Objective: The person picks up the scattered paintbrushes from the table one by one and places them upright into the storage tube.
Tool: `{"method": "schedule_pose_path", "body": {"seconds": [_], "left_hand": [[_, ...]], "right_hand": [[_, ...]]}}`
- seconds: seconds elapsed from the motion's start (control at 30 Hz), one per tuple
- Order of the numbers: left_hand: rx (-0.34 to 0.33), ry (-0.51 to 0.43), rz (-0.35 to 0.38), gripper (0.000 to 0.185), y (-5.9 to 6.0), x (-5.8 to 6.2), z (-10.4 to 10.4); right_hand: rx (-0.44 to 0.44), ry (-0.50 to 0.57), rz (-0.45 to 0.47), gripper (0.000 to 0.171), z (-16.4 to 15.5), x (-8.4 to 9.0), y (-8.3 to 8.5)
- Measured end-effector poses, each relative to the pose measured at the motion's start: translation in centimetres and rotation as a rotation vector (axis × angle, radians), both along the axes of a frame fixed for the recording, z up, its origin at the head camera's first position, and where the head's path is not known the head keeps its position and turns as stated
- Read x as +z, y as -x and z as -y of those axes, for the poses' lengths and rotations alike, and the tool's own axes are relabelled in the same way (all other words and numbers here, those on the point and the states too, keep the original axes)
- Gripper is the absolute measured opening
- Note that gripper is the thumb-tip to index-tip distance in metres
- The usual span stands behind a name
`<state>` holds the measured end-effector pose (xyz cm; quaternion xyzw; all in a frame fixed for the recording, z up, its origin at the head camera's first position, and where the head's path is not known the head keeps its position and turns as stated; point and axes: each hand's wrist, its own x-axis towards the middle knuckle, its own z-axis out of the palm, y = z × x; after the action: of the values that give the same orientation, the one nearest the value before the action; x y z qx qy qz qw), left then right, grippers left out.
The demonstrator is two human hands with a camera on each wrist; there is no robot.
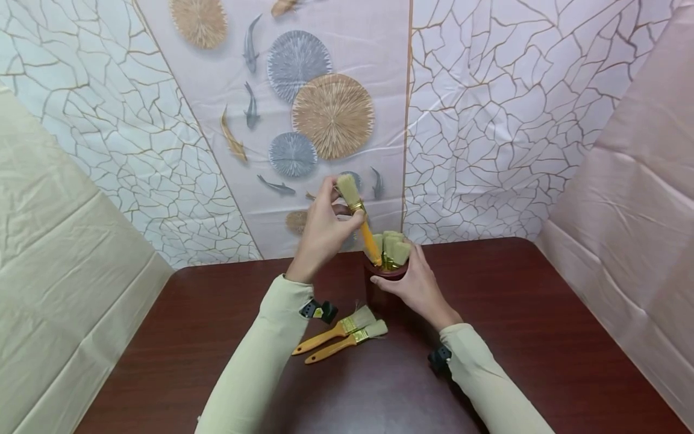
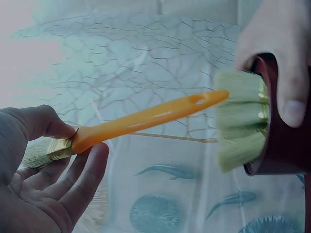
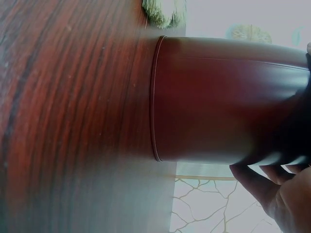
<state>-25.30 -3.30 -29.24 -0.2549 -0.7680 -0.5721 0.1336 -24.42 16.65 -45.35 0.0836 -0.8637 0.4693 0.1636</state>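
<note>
My left hand (image 1: 322,232) pinches an orange-handled paintbrush (image 1: 359,218) at the ferrule, handle tip over the brown holder (image 1: 384,288); right hand (image 1: 417,286) grips holder w/ brushes inside.

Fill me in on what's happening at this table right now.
A person sits at a dark wooden table. Their left hand pinches a paintbrush near its metal band, bristles up, with the orange handle angled down at the mouth of a dark red cup. Their right hand grips the cup, which stands upright on the table and already holds several brushes bristles up. Two more brushes lie flat on the table in front of the cup, near the left sleeve.
</note>
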Motion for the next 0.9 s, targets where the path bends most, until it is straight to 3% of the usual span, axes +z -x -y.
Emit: {"method": "schedule_pose_path", "body": {"seconds": [0.17,0.37,0.5,0.6,0.9], "left_hand": [[0.010,0.036,0.005,0.044,0.7,-1.5,-0.6],[0.020,0.127,-0.013,0.028,1.6,-4.3,-1.0],[0.079,0.226,-0.027,0.030,1.9,-5.6,-0.9],[0.093,0.283,-0.029,0.031,1.7,-6.0,-1.0],[-0.010,0.504,-0.008,0.023,2.1,-6.0,-1.6]], "right_hand": [[0.002,-0.005,0.008,0.109,0.1,0.0,-0.1],[-0.006,-0.012,0.004,0.112,0.1,0.1,-0.1],[0.000,-0.011,0.002,0.111,0.1,0.1,0.0],[0.002,-0.011,0.001,0.112,0.2,0.1,0.0],[0.004,-0.004,0.005,0.110,0.0,0.1,0.1]]}}
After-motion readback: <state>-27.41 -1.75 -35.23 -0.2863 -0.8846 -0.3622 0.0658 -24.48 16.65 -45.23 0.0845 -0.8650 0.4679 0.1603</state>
